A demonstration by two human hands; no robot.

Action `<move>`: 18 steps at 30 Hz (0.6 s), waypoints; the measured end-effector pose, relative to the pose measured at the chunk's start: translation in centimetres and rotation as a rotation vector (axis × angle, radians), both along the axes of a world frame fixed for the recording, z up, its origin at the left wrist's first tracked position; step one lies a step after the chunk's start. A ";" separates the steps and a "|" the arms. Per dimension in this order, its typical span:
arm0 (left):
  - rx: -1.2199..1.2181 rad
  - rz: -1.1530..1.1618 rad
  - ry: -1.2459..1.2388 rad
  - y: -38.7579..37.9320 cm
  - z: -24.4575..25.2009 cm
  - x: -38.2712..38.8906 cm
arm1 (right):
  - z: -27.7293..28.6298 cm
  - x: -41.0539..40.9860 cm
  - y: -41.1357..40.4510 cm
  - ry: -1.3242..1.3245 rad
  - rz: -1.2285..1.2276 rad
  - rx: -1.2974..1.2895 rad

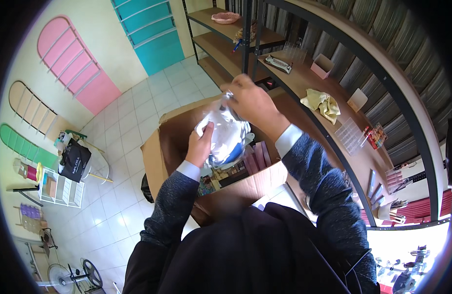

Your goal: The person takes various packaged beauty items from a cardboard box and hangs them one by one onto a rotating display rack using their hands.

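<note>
Above an open cardboard box (152, 158), a shiny clear plastic bag (226, 132) with something silvery and blue inside is held between both hands. My left hand (201, 143) grips the bag's left side, thumb on top. My right hand (250, 96) pinches the bag's gathered top; it is slightly blurred, and its fingertips are partly hidden. Beneath the bag, the box holds pinkish packs (261, 156) standing in a row and other packaged items. Part of the box's inside is hidden by the bag and hands.
Right of the box runs a black-framed shelf (303, 88) bearing a yellow cloth (321, 104), a clear divided tray (350, 136) and small boxes. Behind stand more shelves with a pink basket (225, 17). Left on the tiled floor are a black bag (74, 161) and a white wire rack (64, 189).
</note>
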State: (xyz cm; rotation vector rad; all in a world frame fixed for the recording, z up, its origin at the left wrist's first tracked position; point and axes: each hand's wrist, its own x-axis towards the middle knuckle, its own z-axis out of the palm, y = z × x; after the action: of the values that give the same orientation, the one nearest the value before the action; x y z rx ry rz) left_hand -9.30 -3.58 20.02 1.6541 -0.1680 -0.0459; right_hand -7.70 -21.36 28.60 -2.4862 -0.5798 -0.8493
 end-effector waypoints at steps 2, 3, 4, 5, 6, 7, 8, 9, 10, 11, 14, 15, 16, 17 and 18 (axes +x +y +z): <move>-0.502 -0.059 0.108 -1.1 -0.9 -0.9 | -0.8 -1.1 1.5 -0.103 -0.059 0.448; -0.748 -0.099 0.176 -1.6 -1.2 -1.4 | -1.7 -2.1 3.0 0.068 -0.058 0.356; -0.863 -0.095 0.283 -1.6 -1.4 -1.8 | -2.7 -3.3 4.2 -0.073 0.086 0.311; -1.061 -0.070 0.331 -1.7 -1.3 -2.0 | -3.8 -4.0 4.9 -0.165 0.214 0.259; -1.052 -0.099 0.273 -1.6 -1.4 -2.6 | -4.8 -4.3 4.8 -0.149 0.207 0.250; -1.059 -0.138 0.194 -1.4 -1.3 -3.0 | -5.7 -4.4 4.6 -0.133 0.203 0.239; -1.056 -0.140 0.211 -1.3 -1.2 -3.2 | -6.4 -4.4 4.1 -0.124 0.185 0.249; -1.066 -0.157 0.213 -1.0 -1.0 -3.4 | -6.8 -4.1 3.3 -0.143 0.128 0.208; -1.073 -0.177 0.235 -0.8 -0.9 -3.5 | -6.9 -3.7 2.6 -0.099 0.040 0.231; -1.040 -0.162 0.232 -0.4 -0.8 -3.6 | -6.8 -3.3 1.9 -0.067 -0.042 0.245; -1.026 -0.201 0.146 0.0 -0.4 -3.6 | -5.4 -3.2 1.3 0.064 -0.203 0.482; -1.007 -0.190 0.145 -0.1 -0.3 -3.5 | -4.8 -3.6 1.6 -0.023 -0.113 0.398; -1.005 -0.169 0.124 -0.1 -0.3 -3.6 | -4.5 -4.5 2.4 -0.045 -0.063 0.332; -1.001 -0.180 0.139 -0.4 -0.2 -3.5 | -4.4 -5.5 3.2 -0.065 -0.016 0.267; -1.018 -0.160 0.182 -0.5 -0.1 -3.6 | -4.5 -6.3 3.9 -0.110 0.129 0.107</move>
State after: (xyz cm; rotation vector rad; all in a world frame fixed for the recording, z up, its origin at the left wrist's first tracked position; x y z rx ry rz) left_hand -12.94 -4.09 19.97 0.6146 -0.1476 -0.1968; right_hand -13.95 -17.45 24.11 -2.2905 -0.7049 -0.9461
